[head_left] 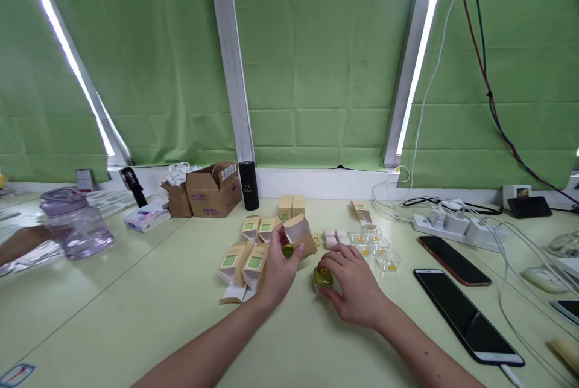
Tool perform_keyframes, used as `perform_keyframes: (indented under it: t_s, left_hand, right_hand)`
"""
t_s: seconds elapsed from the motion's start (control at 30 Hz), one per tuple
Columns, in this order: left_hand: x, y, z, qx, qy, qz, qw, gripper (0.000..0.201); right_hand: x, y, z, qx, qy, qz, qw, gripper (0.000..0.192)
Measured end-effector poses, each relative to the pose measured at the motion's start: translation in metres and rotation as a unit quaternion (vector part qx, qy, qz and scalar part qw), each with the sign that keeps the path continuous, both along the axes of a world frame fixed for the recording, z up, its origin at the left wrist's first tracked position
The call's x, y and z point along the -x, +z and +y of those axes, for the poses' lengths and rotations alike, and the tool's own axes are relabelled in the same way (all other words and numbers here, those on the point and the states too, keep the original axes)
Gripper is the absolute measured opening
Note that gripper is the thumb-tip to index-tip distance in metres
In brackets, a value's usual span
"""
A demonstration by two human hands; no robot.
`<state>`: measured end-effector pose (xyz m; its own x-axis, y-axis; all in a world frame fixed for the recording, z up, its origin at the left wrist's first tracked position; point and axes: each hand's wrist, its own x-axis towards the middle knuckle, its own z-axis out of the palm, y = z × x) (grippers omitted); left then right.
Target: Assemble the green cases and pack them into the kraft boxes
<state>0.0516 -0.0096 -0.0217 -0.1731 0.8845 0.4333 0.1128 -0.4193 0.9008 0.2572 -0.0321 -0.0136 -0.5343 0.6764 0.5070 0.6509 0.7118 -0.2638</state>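
My left hand (281, 270) grips a small kraft cardboard box (308, 246) with its white-lined flap up. A small olive-green piece (288, 250) shows between its thumb and fingers; I cannot tell whether it is loose or part of something. My right hand (355, 285) has its fingers and thumb around a small clear container with an olive-green top (322, 277), low over or on the table. Left of my hands stand several similar boxes with green labels (254, 262), flaps open. Beyond my right hand are several clear cups with yellow centres (389, 259) and small whitish-pink pieces (330, 238).
Two phones (465, 315) and a power strip (461, 231) with cables lie at right. At the back stand a brown carton (215, 192) and a black cylinder (248, 186). Another person's arm (22, 244) reaches to a purple jug (76, 225) at left.
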Motion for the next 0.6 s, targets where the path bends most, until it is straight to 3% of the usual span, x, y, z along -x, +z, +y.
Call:
perform_keyframes:
  t_s: [0.13, 0.33, 0.6]
  left_hand:
    - [0.003, 0.000, 0.001, 0.011, 0.036, 0.069, 0.997, 0.056]
    - [0.005, 0.003, -0.002, 0.022, 0.008, 0.153, 0.988, 0.051]
    - [0.004, 0.001, -0.006, 0.029, 0.050, 0.269, 0.961, 0.052]
  right_hand:
    - [-0.005, 0.001, 0.005, 0.002, -0.034, -0.036, 0.999, 0.029]
    - [-0.015, 0.004, 0.012, -0.026, -0.060, -0.064, 0.996, 0.026]
    - [-0.018, -0.001, 0.017, -0.024, -0.067, -0.085, 0.994, 0.032]
